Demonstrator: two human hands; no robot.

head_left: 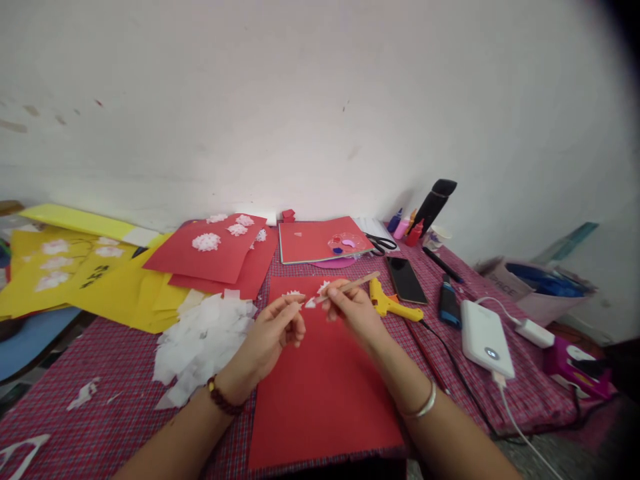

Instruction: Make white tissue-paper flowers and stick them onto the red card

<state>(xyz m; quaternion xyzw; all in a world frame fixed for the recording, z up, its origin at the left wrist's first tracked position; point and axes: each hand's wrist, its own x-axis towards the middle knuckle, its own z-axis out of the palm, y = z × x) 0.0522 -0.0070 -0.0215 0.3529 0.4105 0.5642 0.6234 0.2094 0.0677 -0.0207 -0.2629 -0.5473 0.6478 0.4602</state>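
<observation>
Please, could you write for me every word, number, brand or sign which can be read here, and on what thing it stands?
"FACE": on the pale box at the right.
Black handwritten-looking characters on the yellow paper at the left: too small and blurred to read.
Round display on the white power bank: lit, but too blurred to read.
I can read no other text.

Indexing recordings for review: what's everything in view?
red sheets: several, red, centre, left
yellow sheets: several, yellow, left
paper pieces: many, white, left
wooden stick: one, tan, centre
glue gun: one, yellow, right
phone: one, black, right
scissors: one, black, back
small bottles: several, multicoloured, back
power bank: one, white, right
box: one, purple, right
container: one, pale, right
cloth: one, checked red, table
wall: one, white, back
left hand: one, bare, centre
right hand: one, bare, centre
</observation>
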